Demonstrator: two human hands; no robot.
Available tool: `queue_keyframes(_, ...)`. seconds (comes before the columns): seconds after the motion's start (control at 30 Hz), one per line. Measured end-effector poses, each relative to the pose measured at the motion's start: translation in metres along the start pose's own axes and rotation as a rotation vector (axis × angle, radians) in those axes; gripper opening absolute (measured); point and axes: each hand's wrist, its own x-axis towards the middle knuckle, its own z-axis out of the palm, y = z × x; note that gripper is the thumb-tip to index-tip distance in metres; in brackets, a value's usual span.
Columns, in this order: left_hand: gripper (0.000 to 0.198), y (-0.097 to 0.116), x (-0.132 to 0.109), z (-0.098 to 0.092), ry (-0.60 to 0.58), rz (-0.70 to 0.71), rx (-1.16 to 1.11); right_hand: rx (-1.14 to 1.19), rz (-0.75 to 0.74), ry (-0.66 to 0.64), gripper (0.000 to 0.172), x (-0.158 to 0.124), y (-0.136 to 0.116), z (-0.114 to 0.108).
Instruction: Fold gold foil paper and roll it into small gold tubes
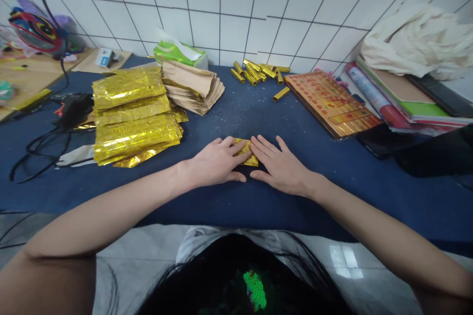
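Note:
A small piece of gold foil paper (253, 160) lies on the blue cloth, partly hidden under my fingers. My left hand (218, 161) rests palm down over its left part, fingers stretched out and thumb apart. From the other side, my right hand (280, 166) lies flat with spread fingers, its fingertips on the paper's right edge. To the left is a stack of gold foil sheets (135, 128), with a stack of brown paper sheets (194, 83) beside it. Several rolled gold tubes (258, 71) lie at the back near the wall.
A patterned orange-gold booklet (328, 101) lies at right, near piled books (414, 101) under white cloth (417, 42). A green tissue pack (179, 53) stands against the tiled wall. Black cables (37, 150) curl at far left beside a wooden board (29, 76).

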Motion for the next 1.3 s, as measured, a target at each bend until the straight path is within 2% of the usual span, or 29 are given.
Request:
queue_keyframes(0.43,0.084,0.025,-0.014,0.001,-0.016,-0.058,0.056,-0.139,0.032,0.065,0.079,0.0,-0.013,0.01)
queue_keyframes(0.67,0.086,0.027,-0.014,0.002,-0.019,-0.076,0.055,-0.138,0.036,0.041,0.08,0.001,-0.014,0.008)
queue_keyframes(0.93,0.095,0.032,-0.016,0.008,-0.005,-0.03,0.054,-0.126,0.025,0.034,0.08,-0.002,-0.013,0.008)
queue_keyframes(1.3,0.101,0.027,-0.022,0.0,-0.074,-0.158,0.041,-0.069,-0.08,0.038,0.08,0.029,-0.001,0.009)
